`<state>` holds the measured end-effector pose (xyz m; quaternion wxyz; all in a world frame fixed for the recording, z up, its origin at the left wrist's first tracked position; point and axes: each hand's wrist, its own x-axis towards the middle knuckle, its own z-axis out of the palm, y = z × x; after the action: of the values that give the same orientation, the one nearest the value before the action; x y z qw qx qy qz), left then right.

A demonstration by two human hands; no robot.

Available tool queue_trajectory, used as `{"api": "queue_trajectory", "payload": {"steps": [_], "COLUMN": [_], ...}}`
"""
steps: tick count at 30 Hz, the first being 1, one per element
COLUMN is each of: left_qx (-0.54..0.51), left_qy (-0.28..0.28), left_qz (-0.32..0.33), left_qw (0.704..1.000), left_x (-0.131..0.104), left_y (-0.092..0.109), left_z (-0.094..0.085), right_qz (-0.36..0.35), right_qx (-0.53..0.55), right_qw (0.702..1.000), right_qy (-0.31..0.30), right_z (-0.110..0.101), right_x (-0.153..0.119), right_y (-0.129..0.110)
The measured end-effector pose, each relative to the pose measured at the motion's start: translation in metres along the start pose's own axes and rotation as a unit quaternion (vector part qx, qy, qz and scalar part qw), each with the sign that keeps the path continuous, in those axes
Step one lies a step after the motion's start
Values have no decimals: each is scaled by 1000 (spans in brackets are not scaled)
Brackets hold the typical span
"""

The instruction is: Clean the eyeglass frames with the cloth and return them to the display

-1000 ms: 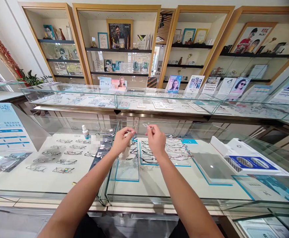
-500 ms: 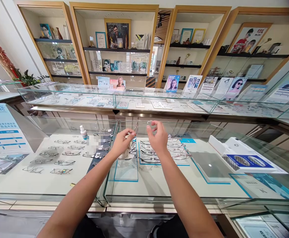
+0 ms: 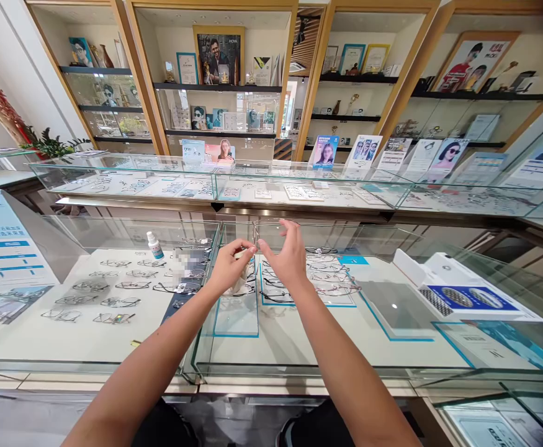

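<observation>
My left hand (image 3: 229, 268) is closed in a pinch on a pair of eyeglasses (image 3: 255, 232); a thin temple sticks up past the fingertips, and the hand covers most of the frame. Something pale and cloth-like (image 3: 240, 287) shows beneath that hand. My right hand (image 3: 290, 256) is beside it with thumb and fingers apart. Its thumb is close to the upright temple; whether it touches I cannot tell. Below both hands, several eyeglasses (image 3: 329, 277) lie in rows on a blue-edged clear panel (image 3: 236, 323) in the glass display case.
To the left, more eyeglasses (image 3: 121, 302) lie near a small white spray bottle (image 3: 155, 246). A white box (image 3: 473, 292) and a grey blue-edged panel (image 3: 392, 310) are at the right. Glass case edges (image 3: 299, 372) run in front; a second glass counter (image 3: 275, 198) stands behind.
My right hand has moved left and its thumb has come near the eyeglasses at my left fingertips. My left hand stays in nearly the same place, still pinching.
</observation>
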<state>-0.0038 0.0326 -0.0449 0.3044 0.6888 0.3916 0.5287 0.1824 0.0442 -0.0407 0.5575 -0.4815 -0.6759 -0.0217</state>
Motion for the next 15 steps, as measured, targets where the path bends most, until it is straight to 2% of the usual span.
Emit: {"api": "queue_trajectory", "payload": {"steps": [15], "left_qx": [-9], "left_qy": [47], "left_qz": [-8], "left_qw": [999], "left_x": [2], "left_y": [-3], "left_z": [-1], "right_qz": [-44], "right_qx": [-12], "right_qw": [999], "right_qy": [14], "right_z": [-2], "right_x": [4], "right_y": [5]}}
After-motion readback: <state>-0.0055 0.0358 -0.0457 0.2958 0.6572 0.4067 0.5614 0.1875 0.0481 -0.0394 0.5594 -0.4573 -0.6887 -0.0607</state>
